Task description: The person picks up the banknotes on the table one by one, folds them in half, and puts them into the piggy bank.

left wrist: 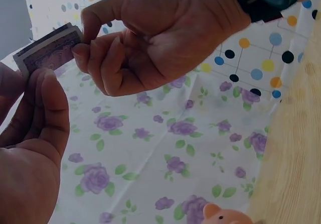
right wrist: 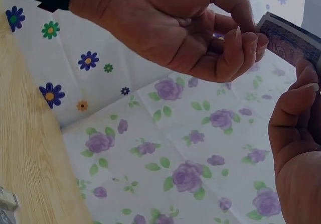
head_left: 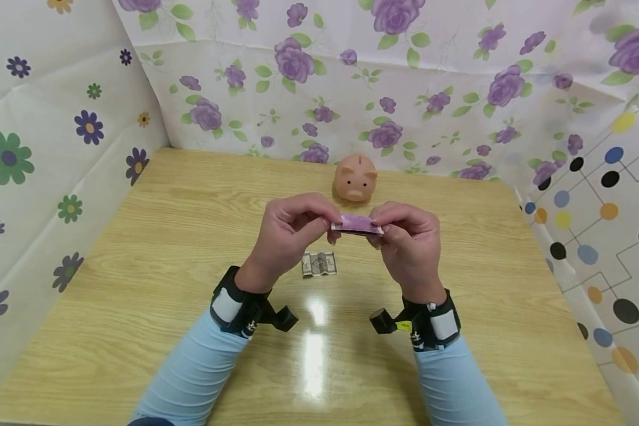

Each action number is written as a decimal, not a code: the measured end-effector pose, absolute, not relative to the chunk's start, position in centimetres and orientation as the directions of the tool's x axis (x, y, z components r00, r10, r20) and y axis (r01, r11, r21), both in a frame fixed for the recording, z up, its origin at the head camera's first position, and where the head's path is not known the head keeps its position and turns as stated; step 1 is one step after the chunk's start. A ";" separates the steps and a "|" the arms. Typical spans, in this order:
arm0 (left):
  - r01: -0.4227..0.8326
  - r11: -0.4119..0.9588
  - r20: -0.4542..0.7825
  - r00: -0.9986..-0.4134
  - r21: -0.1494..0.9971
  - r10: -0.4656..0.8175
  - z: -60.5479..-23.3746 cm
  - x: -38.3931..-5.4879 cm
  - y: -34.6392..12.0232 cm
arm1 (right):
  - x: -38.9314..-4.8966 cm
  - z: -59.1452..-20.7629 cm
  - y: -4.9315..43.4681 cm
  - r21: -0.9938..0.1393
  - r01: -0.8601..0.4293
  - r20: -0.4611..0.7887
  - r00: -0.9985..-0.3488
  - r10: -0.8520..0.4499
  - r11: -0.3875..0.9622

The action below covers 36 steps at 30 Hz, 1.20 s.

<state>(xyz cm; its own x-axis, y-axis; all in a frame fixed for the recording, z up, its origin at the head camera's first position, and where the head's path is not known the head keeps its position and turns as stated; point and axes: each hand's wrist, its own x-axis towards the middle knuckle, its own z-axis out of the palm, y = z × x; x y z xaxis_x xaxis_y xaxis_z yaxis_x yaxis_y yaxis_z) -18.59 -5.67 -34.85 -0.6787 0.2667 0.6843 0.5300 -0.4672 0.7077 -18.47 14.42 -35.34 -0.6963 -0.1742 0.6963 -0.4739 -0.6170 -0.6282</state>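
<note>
A folded purple banknote (head_left: pixel 355 224) is stretched between both hands above the middle of the table. My left hand (head_left: pixel 294 236) pinches its left end between thumb and fingers, and my right hand (head_left: pixel 411 242) pinches the right end the same way. In the left wrist view the banknote (left wrist: pixel 52 50) shows more than one layer, one behind another. The right wrist view catches its printed face (right wrist: pixel 291 43), partly covered by fingertips. Below and left of it, a creased grey-brown banknote (head_left: pixel 319 264) lies on the table. A pink piggy bank (head_left: pixel 355 179) stands just beyond the hands.
The wooden table (head_left: pixel 191 201) has a glossy patch of reflected light near its front. Floral cloth (head_left: pixel 298 106) hangs behind it, with a flowered sheet (head_left: pixel 42 154) at the left and a dotted sheet (head_left: pixel 602 236) at the right. The piggy bank has a slot on top.
</note>
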 end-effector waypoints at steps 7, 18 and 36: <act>0.649 -0.403 0.760 -0.601 0.645 0.247 -34.5 -18.5 -5.7 | -17.8 -34.8 14.1 -0.618 -0.592 0.741 -0.659 -0.131 -0.517; 0.686 -0.356 0.771 -0.594 0.635 0.230 -34.3 -18.4 -6.0 | -17.6 -34.6 14.2 -0.621 -0.682 0.765 -0.634 -0.110 -0.385; 0.864 -0.177 0.861 -0.405 0.471 0.308 -34.6 -18.7 -5.5 | -17.8 -34.2 14.3 -0.533 -0.803 0.842 -0.472 -0.261 -0.266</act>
<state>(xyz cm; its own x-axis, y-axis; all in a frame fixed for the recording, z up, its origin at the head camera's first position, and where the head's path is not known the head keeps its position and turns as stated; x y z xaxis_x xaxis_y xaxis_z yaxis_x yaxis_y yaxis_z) -18.74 -5.46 -34.57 -0.4055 0.3084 0.8605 0.8642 -0.1774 0.4708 -17.80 14.31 -34.18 -0.4716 -0.2615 0.8422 -0.8034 -0.2663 -0.5326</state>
